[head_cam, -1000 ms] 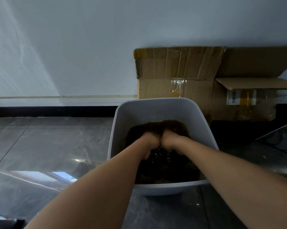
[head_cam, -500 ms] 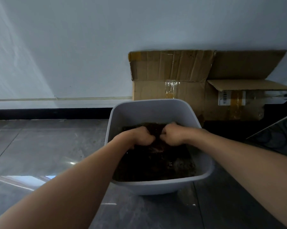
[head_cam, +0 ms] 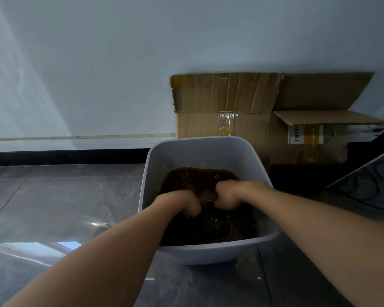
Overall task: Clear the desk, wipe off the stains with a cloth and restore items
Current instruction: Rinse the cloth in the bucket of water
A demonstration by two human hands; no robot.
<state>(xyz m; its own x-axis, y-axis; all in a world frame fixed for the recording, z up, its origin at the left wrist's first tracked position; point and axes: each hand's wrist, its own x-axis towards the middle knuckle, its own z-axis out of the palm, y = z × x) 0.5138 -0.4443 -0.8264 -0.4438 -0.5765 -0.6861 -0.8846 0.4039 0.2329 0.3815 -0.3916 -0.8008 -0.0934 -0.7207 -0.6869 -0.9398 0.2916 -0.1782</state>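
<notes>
A white plastic basin [head_cam: 199, 149] stands on the grey floor and holds dark brown water. Both my hands are inside it. My left hand [head_cam: 182, 201] and my right hand [head_cam: 228, 196] are fists side by side, each gripping a dark wet cloth [head_cam: 205, 193] bunched between them at the water's surface. The cloth is nearly the colour of the water, so its edges are hard to make out. My fingertips are hidden in the cloth and water.
A torn cardboard box [head_cam: 248, 111] leans against the white wall right behind the basin. Black cables [head_cam: 372, 185] lie on the floor at the right under a slanted pale edge. Glossy grey tiles [head_cam: 64, 207] stretch to the left.
My hands have gone from pressed together low in the water, to lifted and apart with the cloth, to down at the surface again. The view shifted slightly.
</notes>
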